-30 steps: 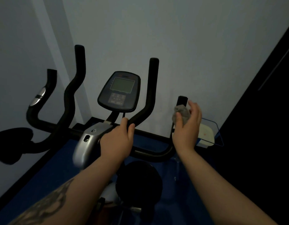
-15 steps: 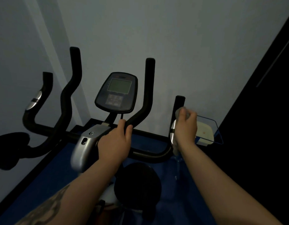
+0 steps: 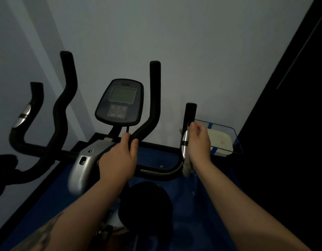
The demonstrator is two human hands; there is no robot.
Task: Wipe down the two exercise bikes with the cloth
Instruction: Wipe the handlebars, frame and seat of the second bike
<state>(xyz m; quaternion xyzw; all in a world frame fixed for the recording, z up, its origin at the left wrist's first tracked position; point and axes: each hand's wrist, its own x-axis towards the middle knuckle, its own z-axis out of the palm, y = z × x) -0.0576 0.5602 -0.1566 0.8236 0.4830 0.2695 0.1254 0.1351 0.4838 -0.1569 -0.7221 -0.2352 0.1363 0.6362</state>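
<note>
I read the right hand (image 3: 199,144) with forearm extended and fingers curled round the cloth (image 3: 187,166), pressing it against the right handlebar grip (image 3: 190,115); the cloth's tail hangs below the fingers. The left hand (image 3: 118,160) grips the handlebar (image 3: 153,98) base, fingers wrapped, just below the console (image 3: 120,103).

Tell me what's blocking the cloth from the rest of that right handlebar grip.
Nothing visible. The right hand already wraps the cloth around the right handlebar grip, and the black section above it stands bare.
</note>
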